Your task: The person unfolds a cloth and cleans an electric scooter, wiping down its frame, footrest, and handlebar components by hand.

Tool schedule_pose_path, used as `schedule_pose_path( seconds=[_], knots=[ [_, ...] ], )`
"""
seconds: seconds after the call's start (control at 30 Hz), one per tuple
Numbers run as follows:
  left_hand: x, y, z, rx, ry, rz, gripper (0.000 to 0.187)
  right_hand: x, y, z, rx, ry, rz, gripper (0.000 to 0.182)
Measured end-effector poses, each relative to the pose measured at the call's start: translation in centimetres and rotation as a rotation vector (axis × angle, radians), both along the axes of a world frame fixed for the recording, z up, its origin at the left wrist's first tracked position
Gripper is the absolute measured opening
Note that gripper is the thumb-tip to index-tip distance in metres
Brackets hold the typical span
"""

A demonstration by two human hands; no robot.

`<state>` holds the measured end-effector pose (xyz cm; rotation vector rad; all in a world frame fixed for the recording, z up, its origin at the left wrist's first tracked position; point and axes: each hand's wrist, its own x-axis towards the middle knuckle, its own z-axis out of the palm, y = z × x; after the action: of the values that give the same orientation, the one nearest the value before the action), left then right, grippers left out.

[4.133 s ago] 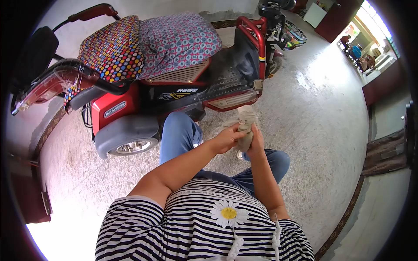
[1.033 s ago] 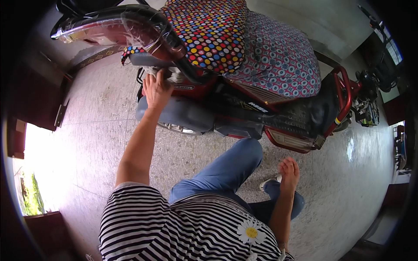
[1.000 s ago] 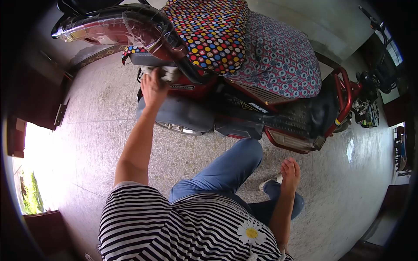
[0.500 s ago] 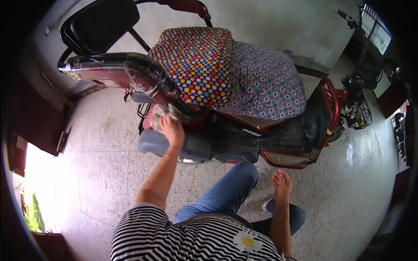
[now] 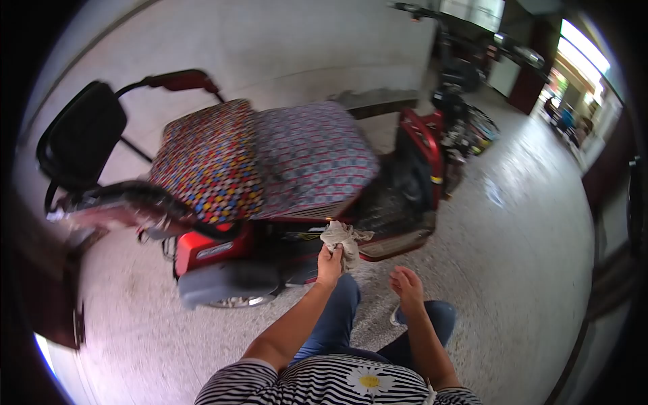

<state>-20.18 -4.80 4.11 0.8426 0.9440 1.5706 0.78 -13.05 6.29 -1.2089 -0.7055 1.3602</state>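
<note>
My left hand (image 5: 329,265) is closed around a crumpled, pale grey-beige rag (image 5: 344,241), held up in front of the tricycle's side. My right hand (image 5: 407,287) is raised to the right, above my knee, its fingers loosely curled together with nothing visible in them. Facing me is a red and black electric tricycle (image 5: 214,251). A multicoloured dotted seat cover (image 5: 210,158) and a grey-red patterned one (image 5: 314,155) lie over its seat. Below the red body panel is a grey rear fender (image 5: 229,283), apart from both hands.
A black backrest (image 5: 81,135) and a tape-wrapped armrest (image 5: 128,206) stick out at the left. The handlebar (image 5: 412,10) stands at the upper right. Behind the tricycle runs a pale wall (image 5: 290,54). Speckled floor (image 5: 513,270) spreads to the right, towards a bright doorway.
My left hand has drawn the rag away from the tricycle's rear panel, rightward and towards me. The view has turned right. My right hand stays raised with its fingers curled.
</note>
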Motion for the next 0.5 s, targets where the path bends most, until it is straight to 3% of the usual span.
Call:
schedule_pose_path(
  seconds=[0.03,0.1,0.23,0.37,0.43,0.5],
  knots=[
    [1.9,-0.5,0.9,0.008,-0.003,-0.064,0.024,0.3,-0.2,0.0,0.019,0.012,-0.022,0.021],
    [4.3,-2.1,2.8,-0.125,-0.298,-0.310,0.024,0.8,-0.6,0.0,0.022,-0.002,-0.037,0.027],
    [7.0,-5.2,2.3,-0.374,-0.389,-0.509,0.030,0.4,-1.5,1.2,0.086,0.061,-0.068,0.035],
    [7.2,-7.0,-3.6,-0.458,-0.380,-0.568,0.033,0.6,-2.5,-0.9,-0.026,-0.033,0.005,0.043],
    [5.4,-6.8,-7.3,-0.625,-0.623,-0.790,0.034,0.4,-3.2,-1.4,-0.131,-0.077,0.109,0.044],
    [5.1,-6.6,-10.2,-0.642,-0.579,-0.813,0.038,0.4,-3.5,-3.2,-0.120,-0.023,0.138,0.044]
  ],
)
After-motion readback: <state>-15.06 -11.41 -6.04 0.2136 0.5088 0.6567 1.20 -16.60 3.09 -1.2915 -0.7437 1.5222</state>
